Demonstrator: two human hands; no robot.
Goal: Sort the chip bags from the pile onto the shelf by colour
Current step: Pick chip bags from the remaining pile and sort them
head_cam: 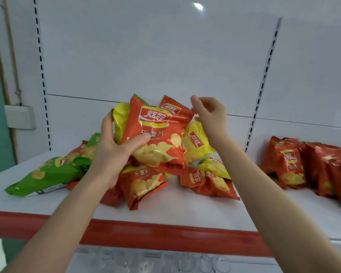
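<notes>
Left hand (pixel 110 152) around red bag (pixel 156 127)

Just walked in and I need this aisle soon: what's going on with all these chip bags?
A person is sorting chip bags on the white shelf. Their left hand grips a red foil chip bag held above the mixed pile of red, yellow and green bags. The right hand hovers by that bag's top corner, fingers loosely curled, holding nothing. A group of red bags already lies at the shelf's right end.

Left hand (pixel 114 152) grips a red bag (pixel 156 133), right hand (pixel 211 115) raised, fingers loosely curled.
</notes>
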